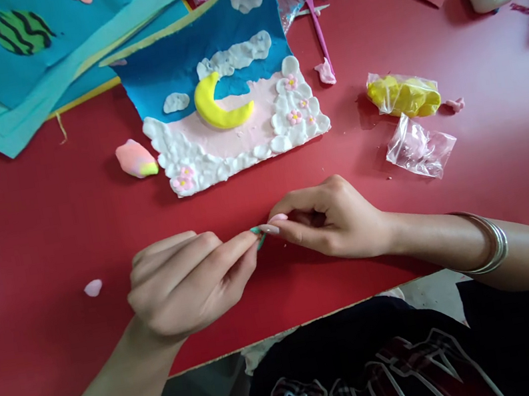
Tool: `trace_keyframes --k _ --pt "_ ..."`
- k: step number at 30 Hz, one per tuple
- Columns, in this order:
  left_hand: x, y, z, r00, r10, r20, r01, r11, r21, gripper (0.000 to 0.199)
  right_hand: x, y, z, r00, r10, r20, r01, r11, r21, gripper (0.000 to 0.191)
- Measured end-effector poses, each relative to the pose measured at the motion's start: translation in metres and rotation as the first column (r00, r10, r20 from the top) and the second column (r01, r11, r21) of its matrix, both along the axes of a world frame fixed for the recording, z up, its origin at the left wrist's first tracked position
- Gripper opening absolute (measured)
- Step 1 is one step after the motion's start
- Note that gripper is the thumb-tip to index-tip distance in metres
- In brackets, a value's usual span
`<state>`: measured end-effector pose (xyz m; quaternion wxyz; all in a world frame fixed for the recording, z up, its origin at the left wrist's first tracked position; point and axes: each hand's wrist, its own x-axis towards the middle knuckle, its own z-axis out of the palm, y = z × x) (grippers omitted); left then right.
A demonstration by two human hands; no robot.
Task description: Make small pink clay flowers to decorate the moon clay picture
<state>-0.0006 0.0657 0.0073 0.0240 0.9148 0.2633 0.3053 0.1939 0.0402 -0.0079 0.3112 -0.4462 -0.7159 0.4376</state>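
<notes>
My left hand (190, 271) and my right hand (332, 224) meet at their fingertips over the front part of the red table. Both are closed in a pinch, thumb against finger. Whatever sits between the fingertips is too small or too hidden to make out. Green nails show on the left fingers, pale ones on the right. Beyond the hands lies a clay picture (237, 125) with a yellow crescent moon (209, 109), white clouds, and small pink flowers. A small pale pink clay piece (93, 288) rests left of my left hand.
A pink and yellow clay lump (135, 159) lies beside the picture. To the right are bagged yellow clay (403, 95), a clear bag with pale pink clay (419, 148) and a purple tool (320, 36). Colored sheets (81, 46) are stacked at upper left.
</notes>
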Motion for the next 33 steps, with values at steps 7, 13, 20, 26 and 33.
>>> trace_keyframes --k 7,13,20,26,33 --pt "-0.002 0.001 -0.004 0.999 0.037 -0.014 -0.036 0.997 0.064 0.012 0.001 0.0 0.0 0.999 -0.012 -0.049 0.01 0.999 -0.03 0.018" --pt "-0.002 0.004 -0.005 1.0 0.008 -0.011 -0.006 0.992 0.129 0.013 0.002 0.0 0.001 0.999 0.037 -0.033 -0.037 0.999 0.016 0.019" --pt "0.001 0.004 -0.002 0.999 -0.007 -0.043 0.012 0.993 0.12 0.009 0.003 0.001 0.002 0.992 0.121 0.038 -0.123 0.991 0.06 0.02" --pt "-0.006 0.0 -0.011 0.999 0.035 -0.028 -0.036 0.999 -0.02 0.008 0.002 -0.001 0.0 0.984 0.142 0.104 -0.153 0.984 0.096 0.022" --pt "-0.005 0.001 -0.014 0.998 0.044 -0.047 -0.044 0.999 0.004 0.013 0.002 -0.005 -0.003 0.962 0.166 0.216 -0.201 0.968 0.15 0.024"
